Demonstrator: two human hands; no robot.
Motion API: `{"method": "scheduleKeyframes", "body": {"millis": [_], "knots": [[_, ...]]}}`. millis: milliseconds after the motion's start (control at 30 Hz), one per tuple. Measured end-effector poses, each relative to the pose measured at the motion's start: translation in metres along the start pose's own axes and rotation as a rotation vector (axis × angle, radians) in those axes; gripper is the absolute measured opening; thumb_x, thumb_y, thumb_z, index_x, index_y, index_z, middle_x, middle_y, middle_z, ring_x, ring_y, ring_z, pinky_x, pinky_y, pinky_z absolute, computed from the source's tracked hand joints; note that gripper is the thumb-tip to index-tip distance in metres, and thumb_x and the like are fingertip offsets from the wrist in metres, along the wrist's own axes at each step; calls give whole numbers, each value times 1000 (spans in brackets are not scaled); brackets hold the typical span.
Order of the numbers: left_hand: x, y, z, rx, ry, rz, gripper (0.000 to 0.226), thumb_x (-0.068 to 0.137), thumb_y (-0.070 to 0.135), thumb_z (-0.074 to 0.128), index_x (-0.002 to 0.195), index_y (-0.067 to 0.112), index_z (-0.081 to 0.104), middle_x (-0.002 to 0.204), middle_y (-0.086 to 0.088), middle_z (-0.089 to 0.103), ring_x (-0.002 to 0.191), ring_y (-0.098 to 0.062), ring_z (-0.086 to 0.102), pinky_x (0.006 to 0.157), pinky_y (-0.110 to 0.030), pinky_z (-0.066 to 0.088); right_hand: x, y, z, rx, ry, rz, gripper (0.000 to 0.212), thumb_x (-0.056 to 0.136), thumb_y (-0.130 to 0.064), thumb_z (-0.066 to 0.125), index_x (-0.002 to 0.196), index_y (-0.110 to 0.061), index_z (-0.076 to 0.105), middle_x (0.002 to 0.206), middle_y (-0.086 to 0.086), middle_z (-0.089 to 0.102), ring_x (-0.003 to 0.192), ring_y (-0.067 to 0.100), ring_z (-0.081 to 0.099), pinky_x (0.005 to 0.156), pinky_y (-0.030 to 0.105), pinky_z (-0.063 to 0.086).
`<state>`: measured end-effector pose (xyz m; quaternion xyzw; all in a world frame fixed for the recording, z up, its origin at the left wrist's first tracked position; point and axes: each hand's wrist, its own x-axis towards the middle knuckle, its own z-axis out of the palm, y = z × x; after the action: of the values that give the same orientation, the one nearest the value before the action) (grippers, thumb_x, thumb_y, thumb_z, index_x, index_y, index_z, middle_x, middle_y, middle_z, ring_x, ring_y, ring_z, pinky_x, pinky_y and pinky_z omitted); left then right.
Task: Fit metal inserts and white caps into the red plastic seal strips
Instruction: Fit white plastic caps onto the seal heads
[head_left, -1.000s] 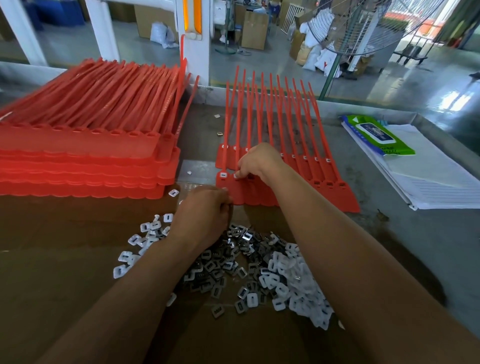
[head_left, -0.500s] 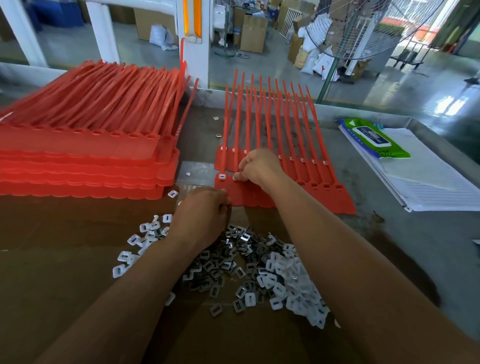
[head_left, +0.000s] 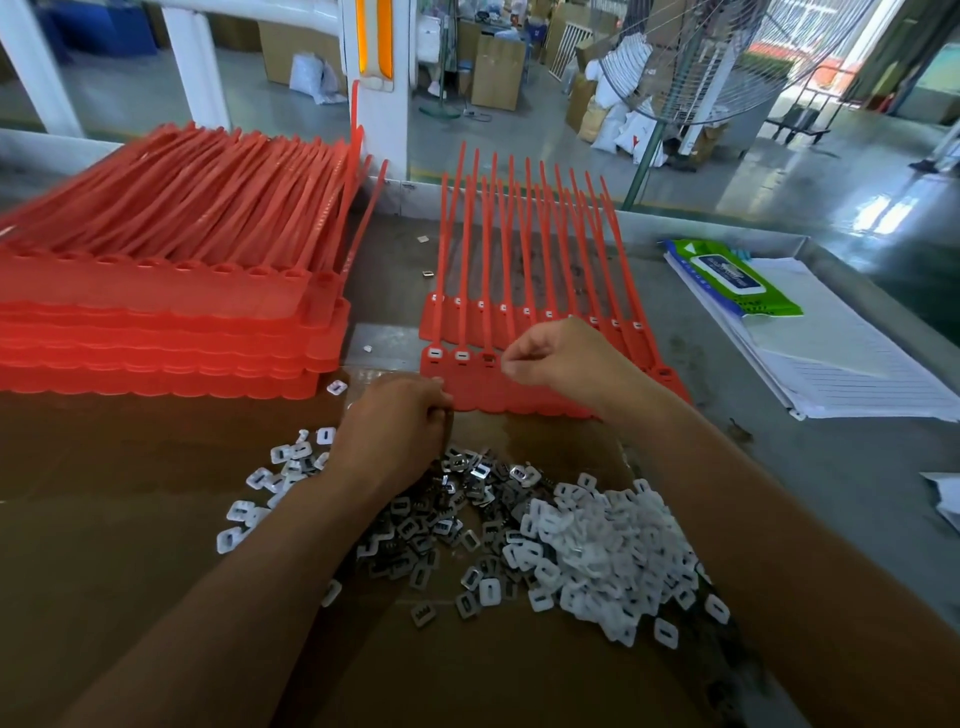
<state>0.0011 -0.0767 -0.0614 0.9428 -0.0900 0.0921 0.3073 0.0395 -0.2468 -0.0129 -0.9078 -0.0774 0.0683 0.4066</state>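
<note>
Downward view of a grey worktop, its near half covered by brown cardboard.

At centre, two sheets of red strips, tails pointing to the top of the frame. Far sheet: ten white-capped heads countable. Near sheet, overlapping it: two fitted caps at the left end, a third socket dark, the rest hidden.

Right grip over the near sheet's heads, thumb and forefinger pinched together; impossible to tell whether on anything. Left grip at the near sheet's lower left edge, fingers curled under, contents hidden.

Below the grips, three loose heaps on the cardboard, too many pieces to count. Dark inserts in the middle, a large heap of white caps at lower right, a thin scatter of caps left of the left wrist.

At left, one tall stack of more red sheets, layers too blurred to count. At right, one green pack of wipes on a pile of lined papers.

Beyond the worktop, a factory room: shiny floor, one wire-guarded fan, white posts, cardboard boxes.
</note>
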Motion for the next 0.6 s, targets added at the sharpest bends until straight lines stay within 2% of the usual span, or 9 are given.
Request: {"method": "scheduleKeyframes", "body": {"millis": [133, 300, 367, 467, 600], "knots": [[1, -1, 0, 15, -6, 1, 27, 86, 9, 50, 107, 12, 66, 123, 1, 59, 116, -15, 50, 99, -27, 36, -32, 6, -15, -99, -125, 3, 10, 81, -19, 67, 75, -26, 64, 76, -14, 65, 73, -2, 59, 64, 11, 39], [1, -1, 0, 24, 0, 18, 27, 85, 7, 51, 106, 10, 66, 122, -1, 60, 114, -14, 52, 98, -22, 32, -54, 17, -25, -321, -190, 9, 5, 80, -23, 69, 78, -26, 66, 69, -17, 58, 65, -8, 52, 58, 8, 35], [1, 0, 0, 20, 1, 19, 26, 85, 7, 51, 106, 10, 67, 121, -2, 60, 114, -14, 52, 98, -21, 31, -58, 21, -29, -350, -193, 12, 4, 79, -23, 70, 79, -26, 67, 69, -19, 58, 65, -9, 52, 57, 7, 35], [2, 0, 0, 20, 5, 22, 26, 85, 7, 51, 106, 10, 67, 121, -1, 60, 115, -13, 52, 98, -20, 30, -62, 25, -31, -360, -225, 29, 14, 76, -21, 73, 73, -32, 65, 70, -19, 60, 65, -9, 54, 57, 5, 39], [2, 0, 1, 29, 7, 27, 26, 85, 7, 51, 106, 10, 67, 121, -2, 60, 114, -14, 52, 97, -21, 31, -63, 29, -28, -340, -249, 50, 22, 74, -15, 74, 69, -33, 62, 64, -17, 61, 55, -14, 53, 54, 2, 40]]}}
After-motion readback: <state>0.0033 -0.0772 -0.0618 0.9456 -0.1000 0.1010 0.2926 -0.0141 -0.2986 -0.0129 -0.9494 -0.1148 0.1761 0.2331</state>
